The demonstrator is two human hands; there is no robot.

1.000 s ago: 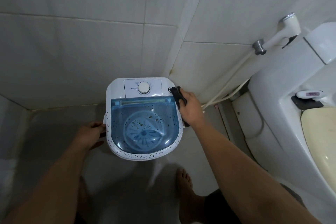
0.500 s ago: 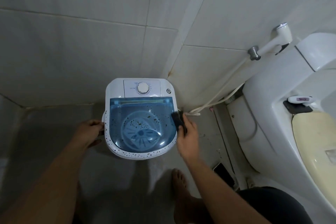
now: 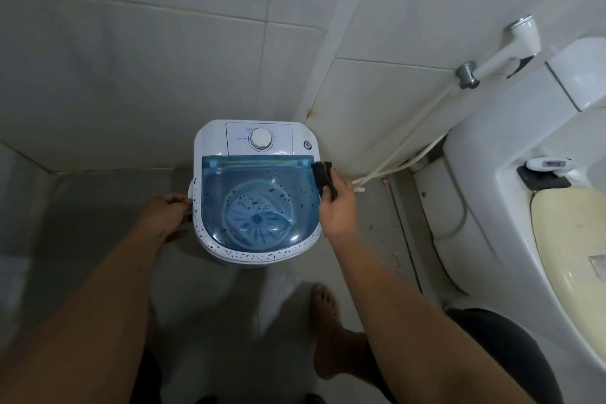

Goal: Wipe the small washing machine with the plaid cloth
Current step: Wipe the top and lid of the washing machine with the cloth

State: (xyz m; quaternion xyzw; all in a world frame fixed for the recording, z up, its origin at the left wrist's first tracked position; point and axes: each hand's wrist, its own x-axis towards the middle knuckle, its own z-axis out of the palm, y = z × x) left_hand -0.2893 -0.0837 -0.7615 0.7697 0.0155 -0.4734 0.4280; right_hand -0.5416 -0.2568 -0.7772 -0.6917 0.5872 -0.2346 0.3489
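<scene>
The small washing machine (image 3: 257, 193) is sitting in the tiled corner, its rim and blue lid (image 3: 259, 198) still speckled. At its 3 o'clock edge the right hand (image 3: 337, 207) is pinching the dark folded cloth (image 3: 324, 178); at 9 o'clock the left hand (image 3: 165, 216) is gripping the rim. Judging by the specks, most wiping is remaining.

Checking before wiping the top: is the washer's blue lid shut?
Shut: the blue lid lies flat inside the washing machine's speckled rim.
</scene>
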